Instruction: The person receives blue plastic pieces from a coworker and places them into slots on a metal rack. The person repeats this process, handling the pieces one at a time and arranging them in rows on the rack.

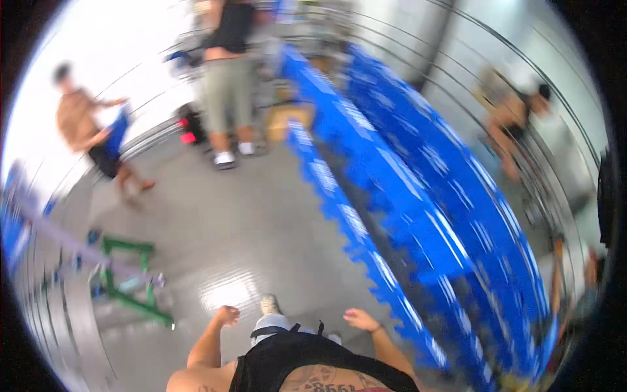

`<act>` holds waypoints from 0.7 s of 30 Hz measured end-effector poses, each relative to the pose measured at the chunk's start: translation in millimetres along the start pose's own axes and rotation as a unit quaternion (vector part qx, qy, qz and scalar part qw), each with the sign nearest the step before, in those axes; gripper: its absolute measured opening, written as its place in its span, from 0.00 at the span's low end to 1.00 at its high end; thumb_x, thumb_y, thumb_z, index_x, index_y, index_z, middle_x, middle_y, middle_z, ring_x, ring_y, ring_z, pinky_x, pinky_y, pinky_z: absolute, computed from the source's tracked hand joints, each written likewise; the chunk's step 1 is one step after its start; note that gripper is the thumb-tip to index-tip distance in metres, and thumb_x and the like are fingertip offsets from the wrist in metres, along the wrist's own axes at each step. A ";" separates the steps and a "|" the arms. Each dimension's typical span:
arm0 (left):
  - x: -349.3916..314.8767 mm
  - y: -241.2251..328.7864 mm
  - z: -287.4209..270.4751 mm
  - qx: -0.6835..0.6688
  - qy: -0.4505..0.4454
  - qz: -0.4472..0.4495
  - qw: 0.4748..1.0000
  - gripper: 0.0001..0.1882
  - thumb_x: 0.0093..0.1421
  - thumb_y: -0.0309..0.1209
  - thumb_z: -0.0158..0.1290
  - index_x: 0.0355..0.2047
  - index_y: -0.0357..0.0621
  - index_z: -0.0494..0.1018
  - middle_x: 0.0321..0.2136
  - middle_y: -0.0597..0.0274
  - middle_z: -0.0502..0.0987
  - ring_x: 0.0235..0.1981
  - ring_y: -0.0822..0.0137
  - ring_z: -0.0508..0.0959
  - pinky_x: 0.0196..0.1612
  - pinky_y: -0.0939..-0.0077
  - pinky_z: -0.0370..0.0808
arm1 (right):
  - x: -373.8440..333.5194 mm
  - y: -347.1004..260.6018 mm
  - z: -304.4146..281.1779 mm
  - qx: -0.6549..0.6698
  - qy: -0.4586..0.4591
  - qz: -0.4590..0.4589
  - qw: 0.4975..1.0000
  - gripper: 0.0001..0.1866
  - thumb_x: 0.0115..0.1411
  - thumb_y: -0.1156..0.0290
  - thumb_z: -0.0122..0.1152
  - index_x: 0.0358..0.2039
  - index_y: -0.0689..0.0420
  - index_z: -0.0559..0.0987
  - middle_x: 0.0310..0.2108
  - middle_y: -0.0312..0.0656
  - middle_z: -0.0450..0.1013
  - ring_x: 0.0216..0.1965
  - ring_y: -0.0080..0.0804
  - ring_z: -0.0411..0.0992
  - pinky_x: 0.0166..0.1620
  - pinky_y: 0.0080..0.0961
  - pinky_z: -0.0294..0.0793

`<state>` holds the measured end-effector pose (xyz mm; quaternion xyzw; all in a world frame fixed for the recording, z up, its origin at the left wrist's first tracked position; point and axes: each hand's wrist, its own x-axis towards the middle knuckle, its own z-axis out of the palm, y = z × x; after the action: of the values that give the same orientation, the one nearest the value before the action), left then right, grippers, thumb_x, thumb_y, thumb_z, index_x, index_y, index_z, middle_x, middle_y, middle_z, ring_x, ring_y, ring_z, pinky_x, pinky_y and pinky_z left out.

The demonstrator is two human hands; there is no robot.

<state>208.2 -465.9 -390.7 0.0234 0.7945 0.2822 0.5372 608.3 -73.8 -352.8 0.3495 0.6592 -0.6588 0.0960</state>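
L hand [228, 315] was out in front of the body at approx. waist level, fingers loosely bent, nothing visible in it; too blurred to tell if it was fully closed. R hand [361, 319] was out on the other side, fingers partly extended and apart from any object, so it looked open and empty. Neither touched anything that showed.

Btwn the hands: the wearer's black top [326, 349] and, just beyond, a pale shoe [269, 303] on the gray floor [241, 215].

Nearest thing to R hand was the closest blue row [353, 222], a long strip w/ white markings and a jagged edge, just to the right, running away from the wearer. Past it, approx. parallel, stood a wider blue row [398, 176] and an outer blue row [437, 160]. Off L hand, well apart, was a green frame [140, 308] on the floor, w/ a lavender strip [65, 237] passing across it.

Re progress: w/ both hands unloaded, prob. no handling was under way at that instant. The blue rows were up and in line; how much was done vs. left couldn't be read from this view.

Farther out: a cardboard box [279, 124] at the closest row's far end, a co-worker standing near it [227, 91], another at left [80, 124] w/ a blue item [119, 130] in hand, and a third leaning over at far right [516, 111], all blurred.
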 end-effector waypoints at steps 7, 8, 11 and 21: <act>-65.4 -0.8 -177.7 0.060 0.185 0.037 0.980 0.15 0.55 0.36 0.56 0.41 0.43 0.78 0.34 0.54 0.81 0.30 0.62 0.82 0.37 0.68 0.78 | 228.3 -104.2 53.8 -0.234 -0.036 -0.054 0.970 0.19 0.57 0.64 0.63 0.46 0.61 0.75 0.30 0.39 0.75 0.28 0.23 0.72 0.31 0.22 0.73; -68.5 -6.9 -212.0 0.054 0.200 0.049 0.977 0.16 0.56 0.37 0.56 0.41 0.43 0.78 0.32 0.53 0.81 0.31 0.61 0.82 0.38 0.66 0.78 | 260.0 -155.7 89.1 -0.237 -0.061 -0.096 0.965 0.19 0.57 0.64 0.63 0.46 0.61 0.74 0.30 0.38 0.75 0.29 0.22 0.72 0.32 0.21 0.73; -78.9 57.1 -318.3 0.157 0.366 0.200 0.895 0.22 0.55 0.43 0.56 0.43 0.38 0.76 0.40 0.45 0.77 0.42 0.50 0.78 0.47 0.62 0.74 | 330.7 -259.0 179.3 -0.141 -0.145 -0.152 0.967 0.18 0.59 0.66 0.62 0.48 0.60 0.74 0.29 0.35 0.74 0.30 0.20 0.70 0.34 0.19 0.72; -136.1 371.0 -534.5 0.259 0.436 0.361 0.783 0.17 0.57 0.31 0.53 0.46 0.38 0.73 0.35 0.47 0.79 0.35 0.54 0.80 0.43 0.64 0.74 | 404.8 -499.7 451.4 0.238 -0.562 0.079 0.788 0.26 0.63 0.62 0.54 0.59 0.55 0.63 0.57 0.40 0.65 0.49 0.31 0.68 0.50 0.32 0.70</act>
<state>-296.5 -426.9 40.3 0.3211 0.9207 0.2194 -0.0336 -134.4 -304.6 -241.2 -0.0196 0.2814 -0.8651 0.4148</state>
